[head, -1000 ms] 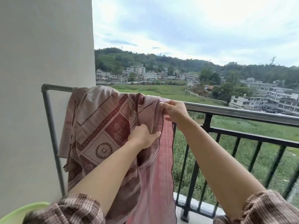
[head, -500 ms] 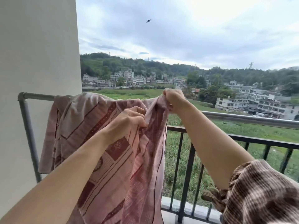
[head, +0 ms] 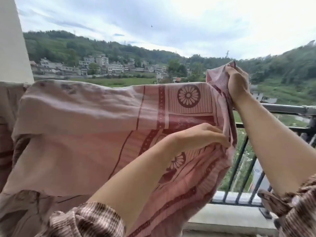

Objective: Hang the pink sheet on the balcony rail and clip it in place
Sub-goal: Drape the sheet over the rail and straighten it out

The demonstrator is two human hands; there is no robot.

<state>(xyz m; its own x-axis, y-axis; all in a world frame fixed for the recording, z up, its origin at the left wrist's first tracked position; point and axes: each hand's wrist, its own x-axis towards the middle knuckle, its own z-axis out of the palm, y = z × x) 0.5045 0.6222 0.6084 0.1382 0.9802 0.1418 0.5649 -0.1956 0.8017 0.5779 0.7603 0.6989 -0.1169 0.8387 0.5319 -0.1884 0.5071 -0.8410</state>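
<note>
The sheet (head: pixel 85 134) is being spread along the rail (head: pixel 282 109), a corner held high by the right hand (head: pixel 237 86), an edge pinched by the left hand (head: pixel 200 135); lowering and clipping seem needed next.

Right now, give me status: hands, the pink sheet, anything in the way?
Right hand grips the pink sheet by a corner, above the rail. Left hand pinches its edge lower. Sheet spread wide, no clip seen. Nothing seen in the way.

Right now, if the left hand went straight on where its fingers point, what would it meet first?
The left hand pinches the pink patterned cloth sheet at its right edge; beyond that fold, probably a black metal baluster, depth unclear.
</note>
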